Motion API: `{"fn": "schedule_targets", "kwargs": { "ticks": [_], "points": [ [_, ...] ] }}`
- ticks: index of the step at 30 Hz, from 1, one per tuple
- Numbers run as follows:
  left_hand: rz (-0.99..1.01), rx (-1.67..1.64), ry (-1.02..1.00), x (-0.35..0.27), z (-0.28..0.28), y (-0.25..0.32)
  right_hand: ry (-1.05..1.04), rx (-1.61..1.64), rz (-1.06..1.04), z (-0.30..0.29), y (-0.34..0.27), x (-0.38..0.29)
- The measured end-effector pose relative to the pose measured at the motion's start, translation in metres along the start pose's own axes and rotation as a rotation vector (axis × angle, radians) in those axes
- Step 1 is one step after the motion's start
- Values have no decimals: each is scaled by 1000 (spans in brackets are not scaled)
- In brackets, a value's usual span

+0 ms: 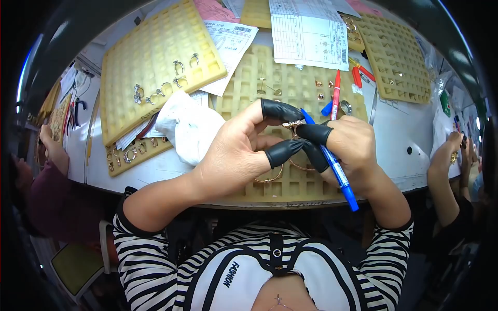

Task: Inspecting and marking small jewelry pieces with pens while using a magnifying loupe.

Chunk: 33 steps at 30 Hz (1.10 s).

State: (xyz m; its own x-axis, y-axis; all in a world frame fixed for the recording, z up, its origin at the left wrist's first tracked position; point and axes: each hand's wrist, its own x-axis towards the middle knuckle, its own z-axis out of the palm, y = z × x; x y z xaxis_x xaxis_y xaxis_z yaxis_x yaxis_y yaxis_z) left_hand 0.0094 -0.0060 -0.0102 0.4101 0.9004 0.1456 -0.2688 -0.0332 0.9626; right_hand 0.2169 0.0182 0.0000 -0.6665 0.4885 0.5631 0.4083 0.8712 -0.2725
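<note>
My left hand [233,144] and my right hand [352,145] meet over a yellow grid tray [299,190]. Black finger cots cover the thumb and forefinger of each hand. Between the fingertips is a small rose-gold jewelry piece [292,125] with a pale ornate top, pinched by both hands; its lower part is hidden. A blue marker pen [336,171] also rests in my right hand, slanting across the fingers. Beneath the fingertips shows a rose-gold bracelet [268,180], partly covered; whether it joins the held piece I cannot tell.
Left, a tilted yellow tray [144,58] bears several rings, beside a crumpled white cloth [188,128]. A red marker [335,93] and a ring [345,107] lie beyond my right hand. Printed papers [311,35] and another tray [393,58] lie farther back. People work on both sides.
</note>
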Motion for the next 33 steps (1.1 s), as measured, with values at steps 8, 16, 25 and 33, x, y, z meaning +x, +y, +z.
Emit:
{"fn": "schedule_targets", "kwargs": {
  "ticks": [8, 16, 25, 33],
  "points": [
    [-195, -244, -20, 4, 0, 4, 321, 345, 292, 3, -11, -7],
    [-400, -416, -88, 7, -3, 6, 329, 234, 43, -3, -10, -3],
    [-409, -426, -106, 6, -4, 5, 363, 193, -14, 2, -9, 0],
    [-395, -369, -96, 5, -2, 4, 269, 227, -25, 0, -11, -2]
  ]
}}
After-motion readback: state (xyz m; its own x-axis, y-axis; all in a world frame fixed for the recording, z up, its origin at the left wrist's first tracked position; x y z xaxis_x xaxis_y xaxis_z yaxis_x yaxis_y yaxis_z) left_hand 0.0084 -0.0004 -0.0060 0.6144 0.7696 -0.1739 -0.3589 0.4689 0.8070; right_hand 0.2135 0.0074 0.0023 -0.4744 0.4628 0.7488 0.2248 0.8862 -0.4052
